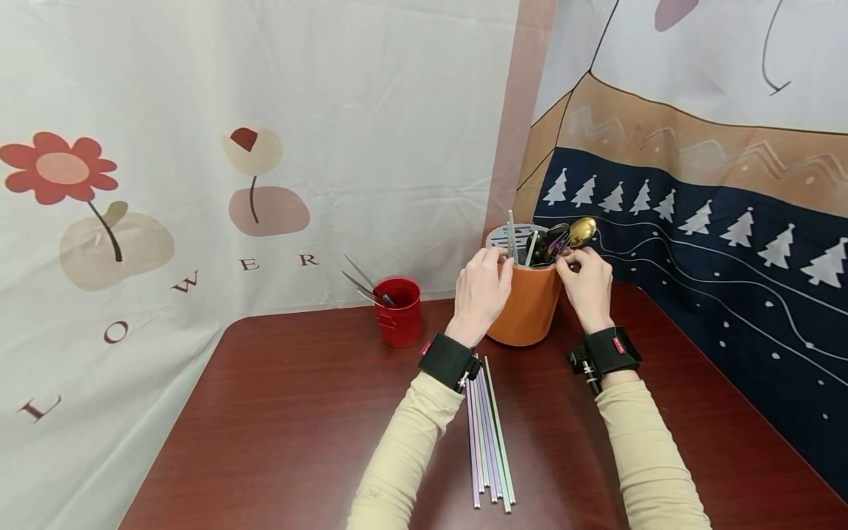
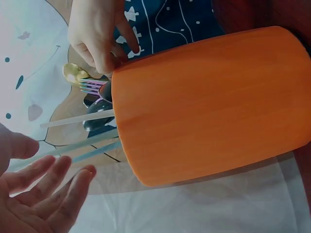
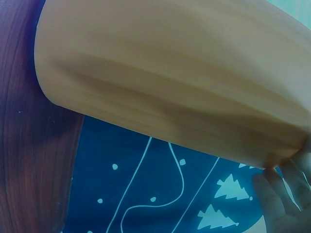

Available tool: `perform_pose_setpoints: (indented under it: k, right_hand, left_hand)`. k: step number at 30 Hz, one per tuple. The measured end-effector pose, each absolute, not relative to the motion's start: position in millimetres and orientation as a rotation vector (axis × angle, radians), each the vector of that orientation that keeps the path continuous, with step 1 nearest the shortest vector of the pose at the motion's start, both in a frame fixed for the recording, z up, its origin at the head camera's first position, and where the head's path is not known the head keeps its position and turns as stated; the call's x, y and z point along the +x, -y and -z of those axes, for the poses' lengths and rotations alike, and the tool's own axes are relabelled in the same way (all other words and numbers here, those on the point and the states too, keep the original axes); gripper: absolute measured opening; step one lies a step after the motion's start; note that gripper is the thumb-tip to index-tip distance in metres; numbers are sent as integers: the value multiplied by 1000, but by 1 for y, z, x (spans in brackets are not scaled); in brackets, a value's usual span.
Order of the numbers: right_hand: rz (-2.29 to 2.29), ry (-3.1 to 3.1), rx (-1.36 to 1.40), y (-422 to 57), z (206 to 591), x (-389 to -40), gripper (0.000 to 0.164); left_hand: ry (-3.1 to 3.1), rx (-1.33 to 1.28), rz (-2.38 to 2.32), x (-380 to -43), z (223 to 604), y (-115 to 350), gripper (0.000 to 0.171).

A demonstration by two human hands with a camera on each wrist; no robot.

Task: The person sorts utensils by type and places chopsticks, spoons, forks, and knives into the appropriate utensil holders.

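A tall orange utensil holder (image 1: pixel 525 309) stands upright at the back right of the table. Above its rim show a gold spoon (image 1: pixel 583 231), an iridescent fork (image 2: pixel 95 86), dark rounded utensils (image 2: pixel 98 112) and a few pale straws (image 1: pixel 511 234). My left hand (image 1: pixel 482 294) is at the holder's left side; in the left wrist view its fingers are loosely spread beside the straws, gripping nothing. At the right rim, my right hand (image 1: pixel 589 285) pinches the holder's edge with bent fingers, close below the spoon. Its thumb is partly hidden.
Several purple and green straws (image 1: pixel 490 442) lie lengthwise on the dark red table (image 1: pixel 298 427), between the forearms. Left of the holder stands a red cup (image 1: pixel 400 324) with thin metal tools in it. Printed cloths (image 1: pixel 397 147) hang behind and to the right.
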State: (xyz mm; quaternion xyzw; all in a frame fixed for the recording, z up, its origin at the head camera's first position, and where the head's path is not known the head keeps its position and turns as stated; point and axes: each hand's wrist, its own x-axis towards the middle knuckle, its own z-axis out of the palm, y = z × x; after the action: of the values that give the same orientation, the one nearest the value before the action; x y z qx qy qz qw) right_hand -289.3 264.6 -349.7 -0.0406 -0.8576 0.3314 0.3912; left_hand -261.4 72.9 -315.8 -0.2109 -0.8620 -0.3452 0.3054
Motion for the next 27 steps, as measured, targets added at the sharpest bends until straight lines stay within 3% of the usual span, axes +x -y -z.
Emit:
perform_pose_setpoints:
  k: [24,27]
  right_hand:
    - [-827,2158,-91,-264,349,-290,19]
    - [-829,2157,-92,-265,349,-290,19]
  left_hand:
    - [2752,-330,971,-205,418,-19,5]
    - [2836,-293,930,-202,424,-19,26]
